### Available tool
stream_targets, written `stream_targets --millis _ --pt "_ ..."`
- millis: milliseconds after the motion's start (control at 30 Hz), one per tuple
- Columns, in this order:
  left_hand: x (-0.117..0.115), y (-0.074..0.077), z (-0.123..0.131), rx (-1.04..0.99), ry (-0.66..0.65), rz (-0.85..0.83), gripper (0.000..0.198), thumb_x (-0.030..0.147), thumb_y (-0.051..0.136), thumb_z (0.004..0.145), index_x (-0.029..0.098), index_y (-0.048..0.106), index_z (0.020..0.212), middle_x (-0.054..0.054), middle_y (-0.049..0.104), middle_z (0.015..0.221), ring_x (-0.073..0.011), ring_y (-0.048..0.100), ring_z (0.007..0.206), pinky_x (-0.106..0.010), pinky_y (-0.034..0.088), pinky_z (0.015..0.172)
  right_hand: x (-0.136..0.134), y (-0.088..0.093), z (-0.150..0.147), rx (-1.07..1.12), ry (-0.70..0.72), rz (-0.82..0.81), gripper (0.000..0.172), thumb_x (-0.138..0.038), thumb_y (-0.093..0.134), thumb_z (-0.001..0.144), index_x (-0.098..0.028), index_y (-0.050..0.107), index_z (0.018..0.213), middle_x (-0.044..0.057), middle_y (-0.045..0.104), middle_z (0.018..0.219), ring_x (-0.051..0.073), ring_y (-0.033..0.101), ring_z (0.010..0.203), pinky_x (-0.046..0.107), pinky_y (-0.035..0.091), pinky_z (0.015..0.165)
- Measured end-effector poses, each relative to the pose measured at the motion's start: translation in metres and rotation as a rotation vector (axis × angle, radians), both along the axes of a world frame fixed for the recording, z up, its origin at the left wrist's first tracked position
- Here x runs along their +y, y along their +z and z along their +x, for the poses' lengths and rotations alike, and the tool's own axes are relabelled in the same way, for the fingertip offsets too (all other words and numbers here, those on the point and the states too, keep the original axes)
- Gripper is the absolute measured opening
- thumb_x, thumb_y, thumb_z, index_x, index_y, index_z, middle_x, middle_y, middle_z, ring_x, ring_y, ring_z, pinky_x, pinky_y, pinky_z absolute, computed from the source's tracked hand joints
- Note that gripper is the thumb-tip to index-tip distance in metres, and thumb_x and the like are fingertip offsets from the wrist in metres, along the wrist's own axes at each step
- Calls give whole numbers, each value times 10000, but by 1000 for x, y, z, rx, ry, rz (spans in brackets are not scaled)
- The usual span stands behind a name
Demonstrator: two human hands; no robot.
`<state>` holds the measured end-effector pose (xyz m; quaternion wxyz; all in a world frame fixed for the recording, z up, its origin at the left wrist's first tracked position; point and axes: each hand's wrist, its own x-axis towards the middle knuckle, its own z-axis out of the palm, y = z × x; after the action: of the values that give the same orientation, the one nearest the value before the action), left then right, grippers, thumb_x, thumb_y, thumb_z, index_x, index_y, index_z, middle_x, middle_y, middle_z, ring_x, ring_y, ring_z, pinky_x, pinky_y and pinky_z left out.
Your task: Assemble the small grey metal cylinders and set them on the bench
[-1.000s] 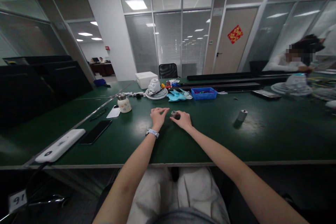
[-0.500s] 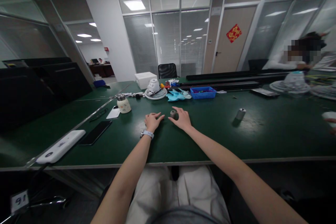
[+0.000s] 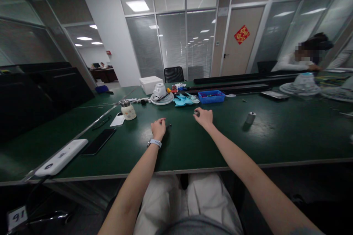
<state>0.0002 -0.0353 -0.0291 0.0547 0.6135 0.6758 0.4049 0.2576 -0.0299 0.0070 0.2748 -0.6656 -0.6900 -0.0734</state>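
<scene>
My right hand (image 3: 204, 117) is raised over the green table, its thumb and fingers closed round a small motor (image 3: 196, 112), a metal cylinder mostly hidden by the fingers. To its left, my left hand (image 3: 158, 129) wears a wristwatch (image 3: 154, 142) and has its fingers curled together. A small dark piece (image 3: 170, 125) shows just beside those fingers; whether they grip it is hard to make out. A second motor (image 3: 250, 118), a silver cylinder with a short stub on top, stands upright on the table to the right of my right hand.
Beyond my hands lie a white fan housing (image 3: 160, 93), light-blue fan blades (image 3: 183, 100) and a blue tray (image 3: 211, 97). On the left are a cream bottle (image 3: 128, 111), a phone (image 3: 99, 142) and a white power strip (image 3: 62, 158). A co-worker (image 3: 292, 60) sits far right.
My right hand has closed round the small motor and carried it to the right, away from my left hand. My left hand's fingers have curled in. The view has shifted slightly.
</scene>
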Motion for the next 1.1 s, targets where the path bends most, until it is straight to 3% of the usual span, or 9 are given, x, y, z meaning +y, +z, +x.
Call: stream_targets --millis 167,300,400,567,833,900,967,1100 --pt "-3 1 1 8 -15 -5 350 315 400 889 241 711 1032 -63 717 955 -214 607 944 -355 384 938 12 -7 92 198 -414 -38 329 -311 522 865 -239 548 1185 105 601 1070 219 603 940 311 429 762" --pt "-4 3 2 4 -22 -13 351 325 405 886 236 714 1030 -64 719 937 -209 613 921 -340 400 914 14 -17 123 292 -607 20 496 -212 508 837 -228 418 1324 156 378 1332 206 613 910 316 452 742" --pt "-5 4 2 9 -21 -21 357 315 397 889 229 714 1031 -69 718 951 -209 614 926 -342 396 920 15 -19 117 269 -609 59 521 -209 513 818 -231 402 1327 158 268 1384 196 606 900 317 453 732" --pt "-8 7 3 40 -27 -29 361 298 392 889 220 714 1035 -74 719 936 -217 618 918 -358 380 937 16 -16 103 189 -494 33 373 -269 539 813 -210 531 1182 128 410 1235 231 549 1017 349 414 851" --pt "-12 8 6 15 -40 -43 331 313 423 879 242 722 1001 -59 722 955 -213 615 916 -331 424 890 17 -26 119 230 -594 -2 473 -272 590 783 -151 534 1238 201 375 1350 309 390 1240 426 290 993" --pt "-12 8 6 12 -39 -38 326 311 426 878 245 723 993 -58 721 967 -212 613 927 -329 425 895 15 -25 110 196 -541 -14 458 -266 577 796 -145 545 1236 207 381 1360 312 381 1250 436 282 999" --pt "-10 8 6 1 -36 -33 331 308 417 880 240 720 994 -57 721 960 -210 615 923 -329 426 897 13 -23 86 129 -392 10 417 -260 546 823 -159 562 1228 189 411 1353 295 403 1232 433 288 998" --pt "-8 7 5 -49 4 5 346 292 394 881 212 705 1009 -62 721 935 -209 627 896 -331 426 896 4 -22 2 43 98 53 340 -345 455 903 -210 616 1169 118 550 1233 230 492 1125 378 358 939"
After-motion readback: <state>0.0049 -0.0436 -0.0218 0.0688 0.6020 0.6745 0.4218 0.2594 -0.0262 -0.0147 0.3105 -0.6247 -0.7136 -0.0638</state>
